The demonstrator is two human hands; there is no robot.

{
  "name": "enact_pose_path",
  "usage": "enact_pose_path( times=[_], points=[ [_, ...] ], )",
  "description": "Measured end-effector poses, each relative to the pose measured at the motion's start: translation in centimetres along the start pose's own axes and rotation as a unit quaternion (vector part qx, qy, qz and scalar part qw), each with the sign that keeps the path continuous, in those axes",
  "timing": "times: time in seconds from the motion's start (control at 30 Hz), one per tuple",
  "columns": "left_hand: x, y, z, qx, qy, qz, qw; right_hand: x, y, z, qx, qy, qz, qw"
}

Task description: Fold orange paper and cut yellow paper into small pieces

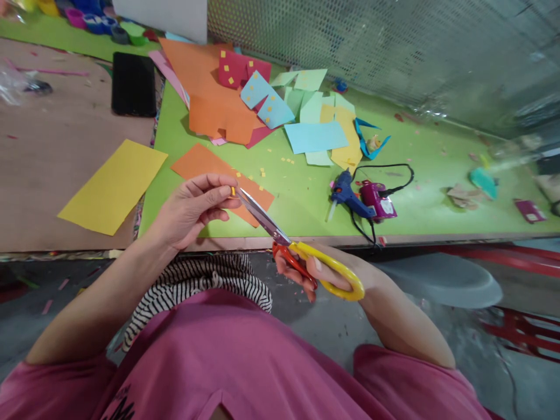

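Between thumb and fingertips, my left hand [199,204] pinches a tiny yellow paper strip [233,191]. A pair of scissors [266,223] with one yellow and one red handle is held in my right hand [301,271]. The blades look nearly closed, and their tips reach the strip at my left fingertips. Under them on the green table lies an orange paper piece [196,160], partly hidden by my left hand. Small yellow paper squares [262,172] are scattered on and just beyond it.
A yellow sheet [114,186] lies at the left, below a black phone [133,84]. Behind are orange paper [199,76], a dotted red piece [240,69] and a dotted light blue piece [268,100]. To the right lie a blue glue gun [350,195] and a purple box [377,200] with a cord.
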State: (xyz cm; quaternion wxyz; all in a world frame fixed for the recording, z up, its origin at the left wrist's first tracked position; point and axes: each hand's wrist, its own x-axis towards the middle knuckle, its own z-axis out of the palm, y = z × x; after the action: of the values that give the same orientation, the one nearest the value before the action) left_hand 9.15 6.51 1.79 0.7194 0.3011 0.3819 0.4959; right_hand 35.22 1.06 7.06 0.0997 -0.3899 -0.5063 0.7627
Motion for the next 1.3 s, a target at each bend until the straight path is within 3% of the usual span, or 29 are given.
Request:
enact_pose_path(
  times=[0.23,0.5,0.7,1.3],
  points=[
    [0.07,-0.09,0.05,0.028,0.015,0.001,0.999,-0.23,-0.02,-0.07,0.009,0.004,0.037,0.999],
    [-0.02,-0.09,0.08,0.033,0.004,-0.003,0.999,-0.03,0.22,-0.18,-0.01,-0.008,-0.011,1.0],
    [0.11,-0.2,0.01,0.016,-0.004,0.004,1.0,-0.35,0.08,-0.13,-0.033,-0.01,0.015,0.999],
    [-0.28,-0.07,0.18,0.021,0.001,-0.007,1.0,-0.25,0.19,0.0,-0.036,-0.01,-0.013,0.999]
  ],
)
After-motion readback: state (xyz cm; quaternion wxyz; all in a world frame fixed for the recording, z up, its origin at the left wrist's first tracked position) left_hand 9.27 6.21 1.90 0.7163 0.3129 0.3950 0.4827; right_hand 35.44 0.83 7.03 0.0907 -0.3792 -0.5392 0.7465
